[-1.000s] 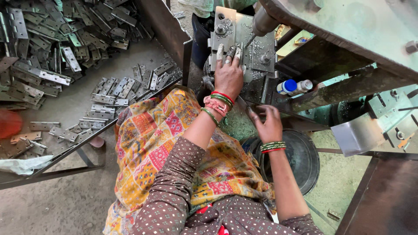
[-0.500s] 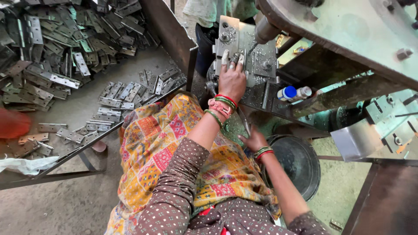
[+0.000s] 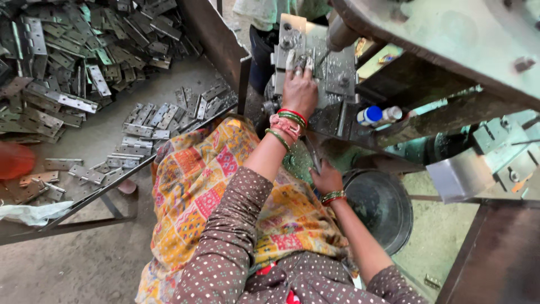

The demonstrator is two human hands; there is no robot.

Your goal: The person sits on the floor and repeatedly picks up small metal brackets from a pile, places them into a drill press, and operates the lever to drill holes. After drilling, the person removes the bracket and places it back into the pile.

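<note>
Reaching hand: left hand [image 3: 300, 90] lies flat on the steel die block [image 3: 315, 67] of the press, fingers spread over the small metal piece at the block's top, likely to seat it squarely under the ram [image 3: 341, 31]; it presses down on the piece, not closing around it.
Lower hand: right hand [image 3: 326, 179] sits low between the lap and the black round tub [image 3: 379, 205], fingers curled around a thin dark strip [image 3: 313, 157] that sticks up from it, probably kept ready near the block.
Work piece: on the die block, mostly hidden beneath the left fingertips.
Stock: grey hinge plates [image 3: 152, 121] lie heaped on the floor to the left, beyond a slanted steel bar [image 3: 121, 181], within arm's reach.
Nearby: blue-capped white bottle [image 3: 377, 115] lies on the machine ledge just right of the block.
Lap: patterned orange cloth [image 3: 208, 186] covers the knees, perhaps as a guard against swarf.
Change: half a second ago the right hand was nearer the block's foot; now it is slightly lower, beside the tub, while the left hand has stayed on the block.
</note>
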